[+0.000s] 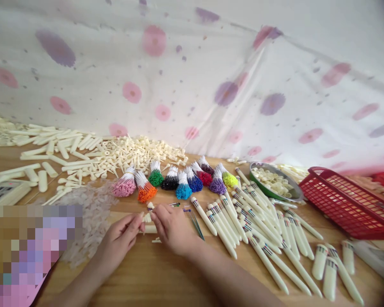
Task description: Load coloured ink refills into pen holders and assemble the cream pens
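Near the table's front middle, my left hand (123,234) is closed in a pinch at one end of a small cream plastic pen part (146,218). Close beside it, my right hand (173,224) has its fingers curled inward over the other end; what they hold is hidden. A cream tube (151,229) lies just under the fingertips. To the right of my right hand are tweezers (196,226) and a finished-looking multicolour pen (204,216). Behind the hands stand bundles of coloured refills, among them orange (146,190), light blue (183,189) and pink (124,185).
Many multicolour pens (259,230) cover the right side. Beyond them are a green-rimmed bowl (252,170) of small parts and a red basket (348,204). Loose clear pieces (86,221) and cream pen parts (134,153) are heaped left and back. A patterned plastic sheet (179,76) hangs behind.
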Motion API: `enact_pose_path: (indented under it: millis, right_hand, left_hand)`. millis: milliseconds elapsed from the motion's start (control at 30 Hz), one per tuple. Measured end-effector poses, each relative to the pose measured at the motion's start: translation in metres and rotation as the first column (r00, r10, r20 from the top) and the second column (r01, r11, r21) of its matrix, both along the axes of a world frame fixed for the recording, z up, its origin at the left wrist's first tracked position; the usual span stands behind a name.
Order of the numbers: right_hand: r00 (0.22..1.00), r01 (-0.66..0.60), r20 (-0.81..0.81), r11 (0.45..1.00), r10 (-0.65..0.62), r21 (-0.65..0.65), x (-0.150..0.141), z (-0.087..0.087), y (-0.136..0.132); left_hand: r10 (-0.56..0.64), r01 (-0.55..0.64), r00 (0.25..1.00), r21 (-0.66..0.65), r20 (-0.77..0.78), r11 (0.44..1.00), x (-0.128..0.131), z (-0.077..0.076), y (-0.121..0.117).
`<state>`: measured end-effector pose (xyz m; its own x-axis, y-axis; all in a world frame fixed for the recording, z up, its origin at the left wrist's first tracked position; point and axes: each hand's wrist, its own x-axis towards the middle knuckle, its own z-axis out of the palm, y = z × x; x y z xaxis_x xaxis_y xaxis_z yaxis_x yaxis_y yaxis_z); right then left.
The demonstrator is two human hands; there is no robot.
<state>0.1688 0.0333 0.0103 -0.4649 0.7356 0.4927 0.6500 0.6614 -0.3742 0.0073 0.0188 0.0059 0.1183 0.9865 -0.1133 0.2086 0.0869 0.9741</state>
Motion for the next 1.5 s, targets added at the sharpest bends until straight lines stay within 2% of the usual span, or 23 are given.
enact_pose_path:
  millis: [67,167,233,300,367,433,500,567,667,867,1000,1133,1233,1367,1500]
  right_hand:
    - [0.998,0.034,-0.043,0.998,-0.036,-0.061,0.000,0.001,-0.002]
    - [0.988,0.062,-0.124,0.975,-0.091,-0.215,-0.001,0.001,-0.007]
    - [0.990,0.087,-0.077,0.943,-0.117,-0.322,0.002,0.001,-0.008]
    - [0.986,0.163,0.027,0.906,-0.166,-0.391,0.010,-0.001,-0.006]
    - [0.962,0.273,0.119,0.875,-0.246,-0.400,0.022,-0.005,-0.001]
    - [0.928,0.372,0.175,0.848,-0.329,-0.378,0.035,-0.010,0.003]
    - [0.893,0.446,0.237,0.822,-0.382,-0.355,0.046,-0.014,0.005]
    - [0.869,0.484,0.293,0.809,-0.399,-0.333,0.051,-0.018,0.005]
    - [0.838,0.517,0.364,0.803,-0.406,-0.296,0.052,-0.021,0.004]
    - [0.787,0.562,0.448,0.792,-0.425,-0.237,0.051,-0.027,0.004]
    - [0.775,0.576,0.451,0.789,-0.443,-0.214,0.051,-0.027,0.004]
    - [0.781,0.577,0.415,0.793,-0.466,-0.196,0.048,-0.020,0.011]
    - [0.814,0.538,0.372,0.820,-0.445,-0.197,0.042,-0.009,0.022]
    - [0.874,0.448,0.301,0.871,-0.381,-0.200,0.024,0.012,0.052]
    - [0.908,0.387,0.248,0.904,-0.338,-0.182,0.004,0.028,0.113]
  left_hand:
    - [-0.020,0.020,0.999,0.023,-0.039,1.000,0.000,-0.001,0.000]
    - [-0.023,0.069,0.974,0.199,-0.224,0.978,0.001,0.002,0.001]
    - [-0.036,0.148,0.934,0.293,-0.355,0.944,0.000,0.002,0.002]
    - [-0.061,0.239,0.887,0.342,-0.459,0.909,-0.001,-0.002,0.004]
    - [-0.052,0.319,0.828,0.393,-0.559,0.862,-0.002,-0.009,0.007]
    - [0.005,0.384,0.757,0.451,-0.654,0.806,-0.003,-0.019,0.010]
    - [0.042,0.446,0.679,0.458,-0.732,0.769,-0.002,-0.027,0.013]
    - [0.029,0.502,0.615,0.420,-0.788,0.756,0.000,-0.031,0.015]
    - [0.000,0.526,0.560,0.355,-0.829,0.773,0.003,-0.031,0.016]
    - [0.083,0.404,0.630,0.417,-0.772,0.814,0.000,-0.019,0.005]
    - [-0.021,0.360,0.594,0.242,-0.804,0.901,-0.003,-0.016,-0.004]
    - [-0.067,0.283,0.708,0.195,-0.703,0.939,-0.006,-0.023,-0.008]
    - [-0.068,0.209,0.794,0.166,-0.604,0.964,-0.009,-0.026,-0.009]
    - [-0.032,0.128,0.871,0.164,-0.490,0.978,-0.007,-0.023,-0.014]
    - [0.055,0.026,0.932,0.217,-0.359,0.976,-0.001,-0.015,-0.023]
